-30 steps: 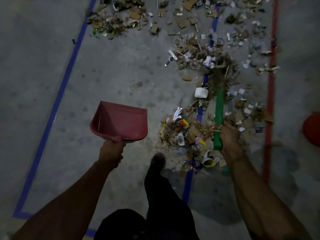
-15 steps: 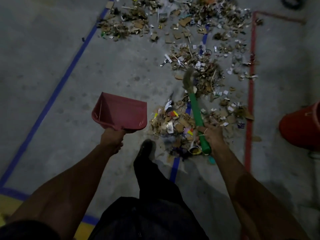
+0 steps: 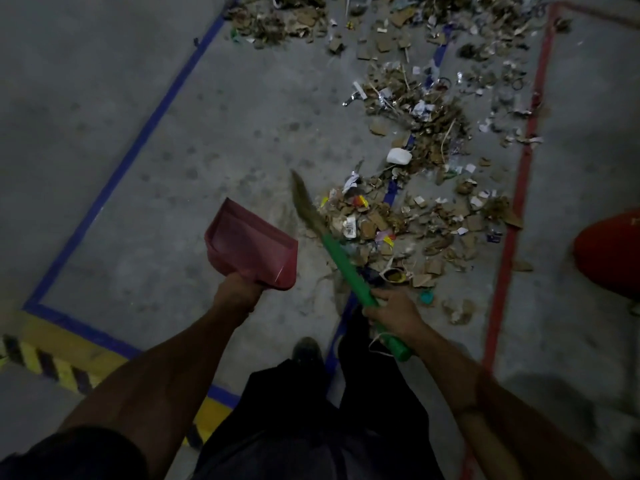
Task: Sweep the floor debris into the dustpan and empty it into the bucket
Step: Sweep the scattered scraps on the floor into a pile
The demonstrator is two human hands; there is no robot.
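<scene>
My left hand (image 3: 236, 293) grips the handle of a red dustpan (image 3: 251, 245), held above the grey floor with its mouth pointing up and left. My right hand (image 3: 393, 311) grips the green handle of a short broom (image 3: 343, 261); its brown bristles (image 3: 303, 199) angle up-left, between the dustpan and the nearest debris heap (image 3: 370, 226) of cardboard scraps, wrappers and paper. More debris (image 3: 415, 109) stretches away toward the top. The red bucket (image 3: 609, 254) shows partly at the right edge.
Blue tape (image 3: 145, 133) runs diagonally on the left, and a red tape line (image 3: 519, 188) borders the debris on the right. Yellow-black hazard striping (image 3: 52, 365) lies at lower left. My dark-trousered legs and a shoe (image 3: 306, 351) stand just below the heap.
The broom has swung from the far debris to the left of the near heap, bristles now beside the dustpan. The view shifted, so the heap sits farther right and the bucket stays at the right edge.
</scene>
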